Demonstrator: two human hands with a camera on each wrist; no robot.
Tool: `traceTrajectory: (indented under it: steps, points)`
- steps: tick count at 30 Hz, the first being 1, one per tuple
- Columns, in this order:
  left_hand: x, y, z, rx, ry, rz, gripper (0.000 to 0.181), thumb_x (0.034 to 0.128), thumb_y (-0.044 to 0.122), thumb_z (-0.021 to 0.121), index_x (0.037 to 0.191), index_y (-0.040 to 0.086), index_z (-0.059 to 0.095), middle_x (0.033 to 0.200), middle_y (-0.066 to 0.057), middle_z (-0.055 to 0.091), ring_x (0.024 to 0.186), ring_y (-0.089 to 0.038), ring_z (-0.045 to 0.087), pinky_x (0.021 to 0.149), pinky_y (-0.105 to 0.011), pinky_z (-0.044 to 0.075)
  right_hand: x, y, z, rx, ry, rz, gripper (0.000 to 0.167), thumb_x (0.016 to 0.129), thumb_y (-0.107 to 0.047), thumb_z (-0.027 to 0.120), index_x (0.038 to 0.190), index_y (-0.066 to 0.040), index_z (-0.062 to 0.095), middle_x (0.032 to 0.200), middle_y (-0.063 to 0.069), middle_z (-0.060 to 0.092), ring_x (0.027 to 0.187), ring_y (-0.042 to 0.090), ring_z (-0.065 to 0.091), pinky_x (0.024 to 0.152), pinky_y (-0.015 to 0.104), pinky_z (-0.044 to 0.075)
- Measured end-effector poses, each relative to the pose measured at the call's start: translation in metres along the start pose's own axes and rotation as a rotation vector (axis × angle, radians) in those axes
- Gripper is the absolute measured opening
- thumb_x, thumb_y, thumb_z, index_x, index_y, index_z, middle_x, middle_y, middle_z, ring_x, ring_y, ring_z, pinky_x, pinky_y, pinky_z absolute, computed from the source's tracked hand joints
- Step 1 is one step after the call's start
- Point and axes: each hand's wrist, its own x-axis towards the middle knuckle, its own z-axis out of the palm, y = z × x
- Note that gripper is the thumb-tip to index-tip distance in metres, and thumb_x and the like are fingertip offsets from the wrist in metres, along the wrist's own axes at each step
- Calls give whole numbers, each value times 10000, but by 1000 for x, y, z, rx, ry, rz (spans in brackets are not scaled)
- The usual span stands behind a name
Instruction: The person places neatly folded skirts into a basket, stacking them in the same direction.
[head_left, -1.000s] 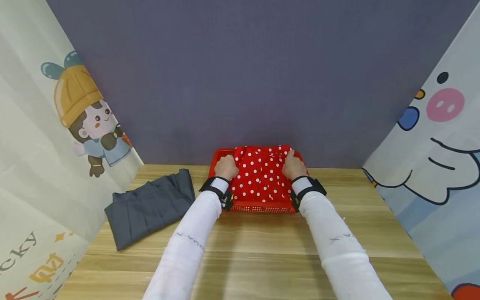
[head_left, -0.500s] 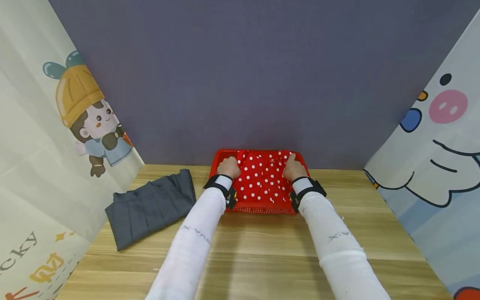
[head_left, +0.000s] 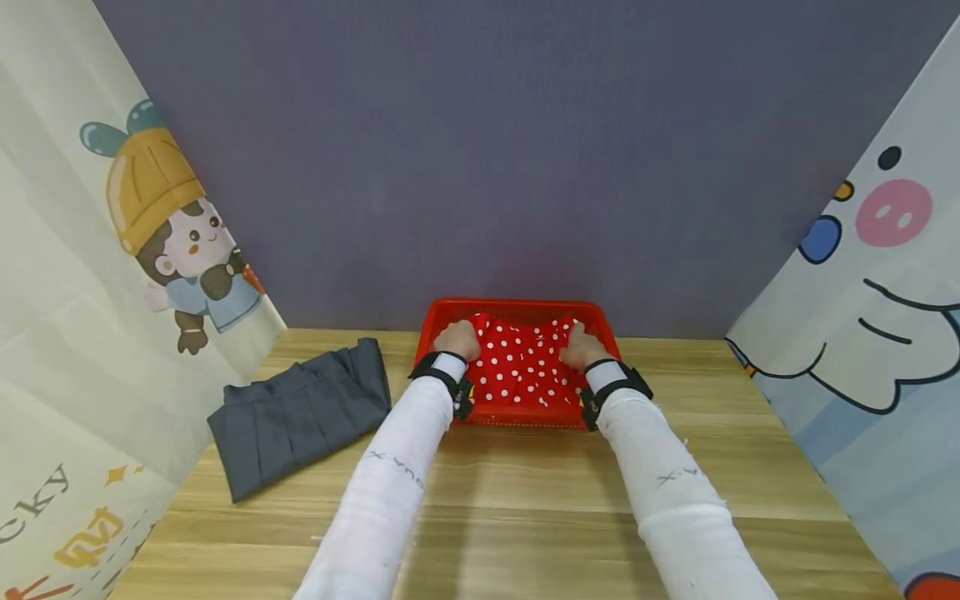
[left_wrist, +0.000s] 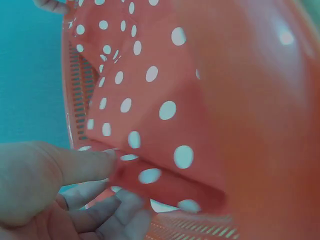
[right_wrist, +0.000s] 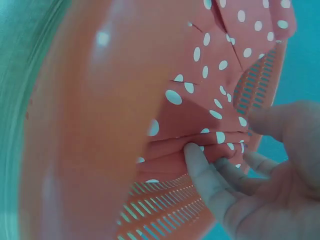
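A folded red garment (head_left: 517, 362) with white polka dots lies in a red plastic basket (head_left: 525, 307) against the back panel. At its left edge my left hand (head_left: 457, 340) pinches the cloth; the left wrist view shows the thumb on top and fingers (left_wrist: 112, 212) underneath. My right hand (head_left: 583, 346) is at the opposite edge. Its fairly straight fingers (right_wrist: 200, 167) touch the folded side, while the thumb (right_wrist: 275, 122) stands apart near the corner. The basket's near wall hides part of the cloth in both wrist views.
A folded dark grey garment with pleats (head_left: 300, 417) lies on the wooden table (head_left: 525, 517) left of the basket. A grey panel (head_left: 510, 167) rises behind the table. Printed curtains (head_left: 60, 292) hang at both sides.
Both hands have brought the garment down and nearer within the basket, so more of the basket's far wall shows. The right thumb and index finger have lowered. The grey garment has stayed put.
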Motion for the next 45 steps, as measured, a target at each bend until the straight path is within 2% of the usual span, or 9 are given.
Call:
traceTrajectory:
  steps: [3, 7, 10, 16, 23, 29, 34, 37, 45]
  points:
    - [8, -4, 6, 17, -14, -1, 353, 803, 195, 628, 1137, 81, 615, 1049, -121, 633, 845, -250, 594, 700, -393, 505, -1, 1, 1, -21, -34, -3, 681, 917, -192, 484, 1415, 69, 99, 1163, 275, 493, 931, 321, 525, 872, 410, 477]
    - [9, -8, 8, 27, -57, 11, 346, 807, 193, 624, 1136, 85, 616, 1038, -116, 629, 842, -247, 575, 718, -389, 494, 0, 2, 3, -107, -52, -25, 607, 932, -217, 453, 1376, 115, 206, 1230, 286, 463, 969, 325, 506, 901, 406, 450]
    - [0, -10, 5, 24, -110, 26, 303, 831, 197, 612, 1113, 85, 623, 1029, -102, 618, 848, -236, 560, 729, -360, 480, 1, 4, 4, -142, -64, -34, 536, 931, -221, 459, 1320, 122, 321, 1120, 259, 523, 911, 311, 525, 827, 382, 462]
    - [-18, -15, -6, 15, -172, 68, 243, 836, 208, 620, 1039, 74, 633, 900, -73, 585, 756, -206, 501, 623, -309, 437, -5, 4, 1, -157, -109, -67, 526, 935, -229, 466, 1336, 95, 359, 1238, 254, 495, 1029, 332, 503, 976, 443, 407]
    - [-35, -15, -28, 85, -113, 201, 281, 844, 278, 611, 1038, 75, 623, 810, -45, 590, 692, -180, 520, 603, -313, 436, -23, -10, -16, -249, -52, -203, 532, 914, -190, 472, 1351, 86, 344, 1334, 269, 433, 1157, 368, 462, 1027, 481, 343]
    - [-44, -15, -39, 161, -52, 301, 239, 870, 287, 583, 1014, 102, 630, 787, -30, 593, 681, -163, 533, 557, -299, 430, -33, -18, -18, -288, 40, -281, 459, 885, -140, 508, 1310, 22, 449, 1265, 223, 522, 991, 306, 535, 919, 440, 443]
    - [-52, -17, -40, 210, 25, 379, 258, 876, 284, 587, 1062, 107, 615, 919, -45, 639, 789, -174, 590, 609, -331, 487, -40, -15, -14, -338, 182, -380, 361, 863, -121, 530, 1212, -31, 555, 1130, 191, 594, 886, 283, 556, 780, 421, 485]
    - [-57, -21, -38, 219, 78, 415, 260, 867, 282, 608, 1058, 106, 627, 973, -56, 654, 835, -195, 614, 647, -356, 514, -48, -11, -9, -372, 253, -437, 336, 861, -129, 552, 1182, -30, 578, 1084, 194, 598, 912, 294, 577, 811, 439, 492]
    - [-77, -40, -28, 223, 229, 502, 181, 845, 248, 632, 951, 104, 658, 911, -84, 629, 833, -249, 615, 644, -405, 514, -65, 8, 4, -350, 364, -519, 320, 859, -163, 592, 1152, -35, 592, 1085, 208, 591, 899, 319, 598, 782, 463, 510]
